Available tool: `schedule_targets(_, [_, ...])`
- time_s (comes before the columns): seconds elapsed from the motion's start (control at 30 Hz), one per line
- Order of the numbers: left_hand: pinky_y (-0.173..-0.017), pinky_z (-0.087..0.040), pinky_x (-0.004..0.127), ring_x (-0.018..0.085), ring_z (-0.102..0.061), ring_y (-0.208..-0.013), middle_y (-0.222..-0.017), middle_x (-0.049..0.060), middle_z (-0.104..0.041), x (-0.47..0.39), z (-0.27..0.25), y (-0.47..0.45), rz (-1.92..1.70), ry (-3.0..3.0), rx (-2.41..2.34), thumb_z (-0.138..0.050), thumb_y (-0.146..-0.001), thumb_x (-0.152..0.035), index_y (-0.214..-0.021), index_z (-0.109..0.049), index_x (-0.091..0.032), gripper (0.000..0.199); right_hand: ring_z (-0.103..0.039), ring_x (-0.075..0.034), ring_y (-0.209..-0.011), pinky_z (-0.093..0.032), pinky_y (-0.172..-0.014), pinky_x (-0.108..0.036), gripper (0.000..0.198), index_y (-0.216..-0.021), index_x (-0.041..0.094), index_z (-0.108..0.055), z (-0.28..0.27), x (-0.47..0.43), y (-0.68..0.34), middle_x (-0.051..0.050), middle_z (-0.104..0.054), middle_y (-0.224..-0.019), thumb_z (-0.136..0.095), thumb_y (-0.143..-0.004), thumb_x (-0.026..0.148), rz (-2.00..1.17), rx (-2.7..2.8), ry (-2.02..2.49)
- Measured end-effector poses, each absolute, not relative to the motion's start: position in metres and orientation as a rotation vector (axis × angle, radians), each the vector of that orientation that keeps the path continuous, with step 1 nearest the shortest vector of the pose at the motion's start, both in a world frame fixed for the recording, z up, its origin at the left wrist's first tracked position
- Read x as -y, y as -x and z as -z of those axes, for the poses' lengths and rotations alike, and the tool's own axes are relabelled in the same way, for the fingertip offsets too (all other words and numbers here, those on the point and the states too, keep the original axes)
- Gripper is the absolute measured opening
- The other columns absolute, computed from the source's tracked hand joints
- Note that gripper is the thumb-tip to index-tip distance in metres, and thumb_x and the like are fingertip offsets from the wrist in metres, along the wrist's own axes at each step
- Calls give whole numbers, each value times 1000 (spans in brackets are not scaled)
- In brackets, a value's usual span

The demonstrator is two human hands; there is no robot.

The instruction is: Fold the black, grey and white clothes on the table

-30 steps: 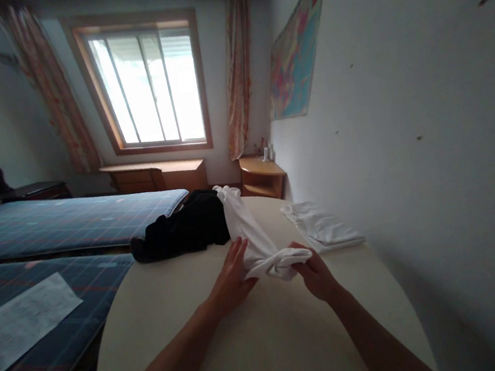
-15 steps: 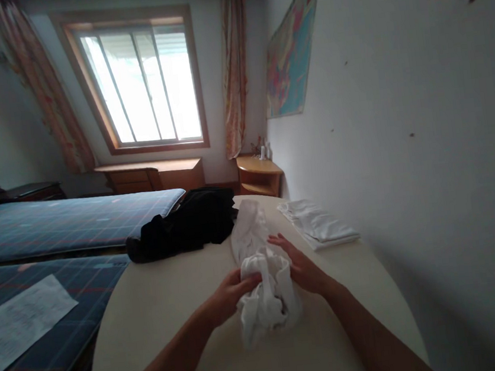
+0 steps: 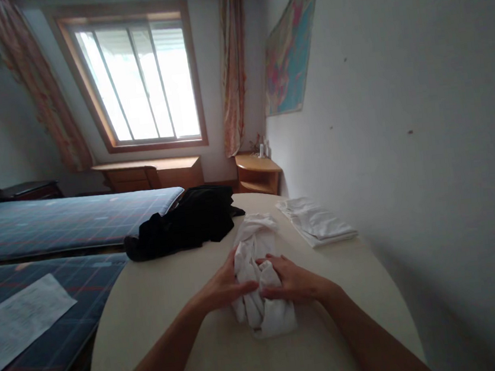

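A crumpled white garment (image 3: pixel 265 320) lies bunched lengthwise on the round cream table (image 3: pixel 250 370), its far end folded over toward the black clothing. At its left side, my left hand (image 3: pixel 223 283) grips it, the thumb lying across the cloth and the fingers partly hidden behind the folds. My right hand (image 3: pixel 291 279) holds a bunched part from the right, cloth showing between thumb and curled fingers. The two thumbs are close together over the middle of the garment.
A folded white garment (image 3: pixel 319 225) rests at the table's right edge near the wall. Black clothing (image 3: pixel 189 222) lies at the far left edge. Beds with blue plaid mattresses (image 3: pixel 77 223) stand to the left, a sheet of paper (image 3: pixel 26 321) on the nearer one.
The white garment's far end has come down from its raised position onto the table. My right hand has moved left onto the cloth and closed; my left hand has shifted slightly.
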State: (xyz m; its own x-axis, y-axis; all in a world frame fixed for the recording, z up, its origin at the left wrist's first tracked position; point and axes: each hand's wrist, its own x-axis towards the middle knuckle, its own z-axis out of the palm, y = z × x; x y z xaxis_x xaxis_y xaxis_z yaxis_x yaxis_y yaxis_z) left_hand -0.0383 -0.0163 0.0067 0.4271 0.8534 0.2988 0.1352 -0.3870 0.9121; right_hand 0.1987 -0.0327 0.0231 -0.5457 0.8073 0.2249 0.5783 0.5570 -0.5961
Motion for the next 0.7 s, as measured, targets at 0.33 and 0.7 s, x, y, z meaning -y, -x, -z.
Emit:
schedule_targets(0.33, [-82,-54,35,26,-69,-89,-95,7,-75,2,-22,46,-1447,-1498,-1231,-78,-70,-36,-101,-71,-16,37,-62,-27,-109,-46,-100,-43,52,-127,21,-62,-22,7,-235,-9,-70,-115,-40,-97,58,-661,1705,1176])
schedule_targets(0.7, [-73,-56,33,26,-70,-80,-80,7,-73,5,-30,48,-1466,-920,-890,-87,-58,-46,-94,-70,-12,53,-61,-24,-93,-49,-81,-36,43,-119,23,-62,-17,4,-236,-5,-69,-107,-50,-78,31,-693,1431,1083])
